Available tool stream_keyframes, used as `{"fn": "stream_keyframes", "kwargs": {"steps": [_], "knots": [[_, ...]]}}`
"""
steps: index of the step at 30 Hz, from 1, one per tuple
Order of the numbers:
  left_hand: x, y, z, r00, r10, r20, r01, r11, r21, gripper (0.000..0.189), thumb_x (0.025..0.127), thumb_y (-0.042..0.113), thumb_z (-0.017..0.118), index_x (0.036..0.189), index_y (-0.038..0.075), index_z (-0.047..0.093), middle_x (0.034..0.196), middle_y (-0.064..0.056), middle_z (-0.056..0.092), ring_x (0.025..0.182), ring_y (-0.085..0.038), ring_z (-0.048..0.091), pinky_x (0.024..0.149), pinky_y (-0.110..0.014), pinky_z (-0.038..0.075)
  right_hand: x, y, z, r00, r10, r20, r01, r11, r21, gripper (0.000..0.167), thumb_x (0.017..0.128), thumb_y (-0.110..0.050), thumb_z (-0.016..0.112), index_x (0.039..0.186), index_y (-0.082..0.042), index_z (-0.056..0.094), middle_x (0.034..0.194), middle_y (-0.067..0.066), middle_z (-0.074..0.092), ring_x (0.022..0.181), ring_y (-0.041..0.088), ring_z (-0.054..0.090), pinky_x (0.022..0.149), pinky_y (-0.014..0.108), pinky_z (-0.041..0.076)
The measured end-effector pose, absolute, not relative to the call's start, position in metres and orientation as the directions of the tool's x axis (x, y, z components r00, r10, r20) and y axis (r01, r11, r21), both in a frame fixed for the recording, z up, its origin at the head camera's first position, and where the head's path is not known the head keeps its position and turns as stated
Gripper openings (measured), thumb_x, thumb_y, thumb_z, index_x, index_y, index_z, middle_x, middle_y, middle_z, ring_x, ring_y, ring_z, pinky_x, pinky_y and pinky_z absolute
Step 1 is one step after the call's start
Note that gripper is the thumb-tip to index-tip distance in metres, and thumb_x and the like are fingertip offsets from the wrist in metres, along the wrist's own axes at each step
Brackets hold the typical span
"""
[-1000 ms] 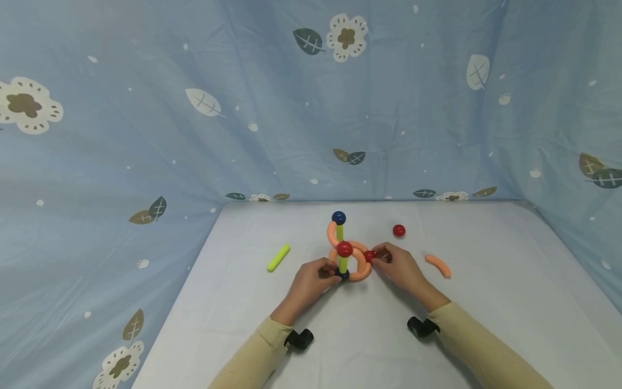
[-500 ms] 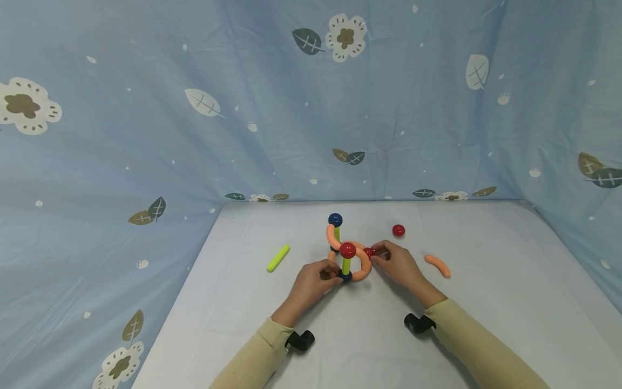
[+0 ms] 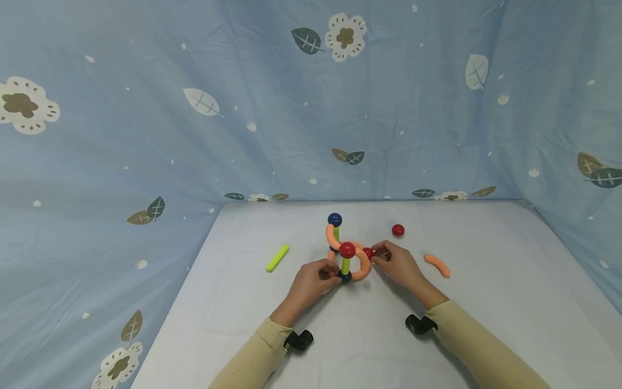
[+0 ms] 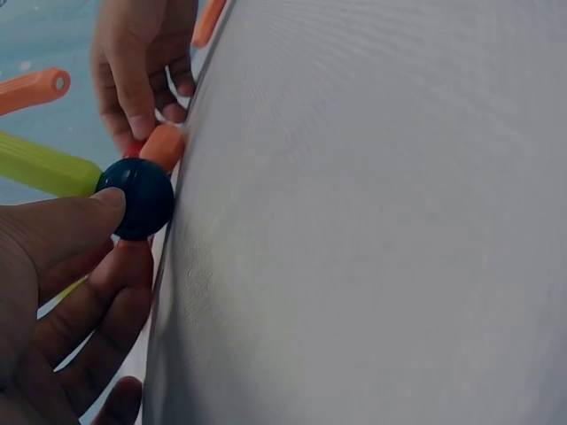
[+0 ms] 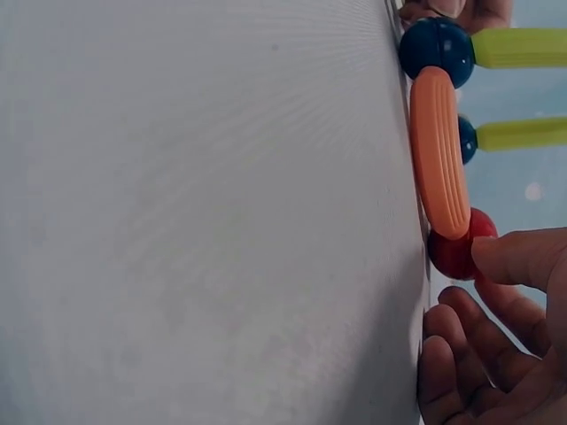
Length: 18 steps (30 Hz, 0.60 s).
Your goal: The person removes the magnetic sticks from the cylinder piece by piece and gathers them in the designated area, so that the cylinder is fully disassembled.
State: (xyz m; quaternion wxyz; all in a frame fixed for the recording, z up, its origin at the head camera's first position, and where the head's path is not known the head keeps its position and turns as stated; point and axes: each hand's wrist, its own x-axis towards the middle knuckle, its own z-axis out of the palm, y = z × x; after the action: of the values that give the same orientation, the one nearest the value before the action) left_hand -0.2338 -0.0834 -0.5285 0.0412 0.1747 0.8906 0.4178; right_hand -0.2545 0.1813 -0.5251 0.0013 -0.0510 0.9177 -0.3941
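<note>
In the head view a small structure of balls and magnetic-toy-like rods stands on the table. My left hand (image 3: 311, 282) pinches its front dark blue ball (image 4: 146, 199) between thumb and fingers. From that ball a yellow-green rod (image 3: 345, 266) rises to a red ball (image 3: 347, 250). On the structure's right side, my right hand (image 3: 399, 266) pinches another red ball (image 5: 450, 255), with the thumb on it. A curved orange rod (image 5: 438, 155) joins the two pinched balls. Behind, a second blue ball (image 3: 335, 220) tops another upright rod, and a curved orange rod (image 3: 332, 237) leans off it.
A loose yellow-green rod (image 3: 278, 258) lies left of the structure. Off to the right are a loose red ball (image 3: 398, 230) and a loose curved orange rod (image 3: 437, 266). A blue patterned cloth (image 3: 272, 108) hangs behind the white table (image 3: 359, 346).
Over the first half second the structure turned slightly: its front red-topped rod shifted right, and its back blue ball shifted left. Both hands kept their hold. Since then it has hardly moved.
</note>
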Motion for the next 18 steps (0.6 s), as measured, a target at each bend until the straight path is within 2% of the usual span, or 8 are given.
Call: {"fn": "stream_keyframes", "kwargs": {"steps": [7, 14, 18], "knots": [[-0.235, -0.089, -0.527, -0.937, 0.332, 0.111, 0.295, 0.578, 0.761, 0.019, 0.091, 0.022, 0.08, 0.108, 0.019, 0.073, 0.094, 0.013, 0.071, 0.085, -0.003, 0.064, 0.077, -0.024, 0.055, -0.251, 0.184, -0.52, -0.993, -0.114, 0.02, -0.095, 0.7, -0.708, 0.034, 0.095, -0.02, 0.073, 0.124, -0.006, 0.065, 0.113, 0.009, 0.069, 0.098, 0.024, 0.066, 0.08, 0.038, 0.058], [-0.237, -0.095, -0.525, -0.95, 0.291, 0.113, 0.277, 0.618, 0.735, 0.023, 0.091, 0.029, 0.079, 0.11, 0.018, 0.073, 0.094, 0.013, 0.07, 0.085, -0.003, 0.065, 0.074, -0.024, 0.053, -0.246, 0.187, -0.514, -0.989, -0.148, 0.019, -0.118, 0.702, -0.703, 0.033, 0.096, -0.022, 0.071, 0.126, -0.007, 0.065, 0.118, 0.01, 0.068, 0.099, 0.024, 0.065, 0.075, 0.036, 0.057], [-0.237, -0.097, -0.525, -0.953, 0.28, 0.117, 0.275, 0.631, 0.726, 0.025, 0.091, 0.03, 0.079, 0.112, 0.018, 0.073, 0.097, 0.011, 0.07, 0.089, -0.008, 0.065, 0.078, -0.028, 0.053, -0.241, 0.187, -0.511, -0.986, -0.159, 0.042, -0.142, 0.702, -0.698, 0.032, 0.097, -0.023, 0.07, 0.125, -0.008, 0.066, 0.117, 0.009, 0.069, 0.098, 0.023, 0.065, 0.074, 0.036, 0.057]]}}
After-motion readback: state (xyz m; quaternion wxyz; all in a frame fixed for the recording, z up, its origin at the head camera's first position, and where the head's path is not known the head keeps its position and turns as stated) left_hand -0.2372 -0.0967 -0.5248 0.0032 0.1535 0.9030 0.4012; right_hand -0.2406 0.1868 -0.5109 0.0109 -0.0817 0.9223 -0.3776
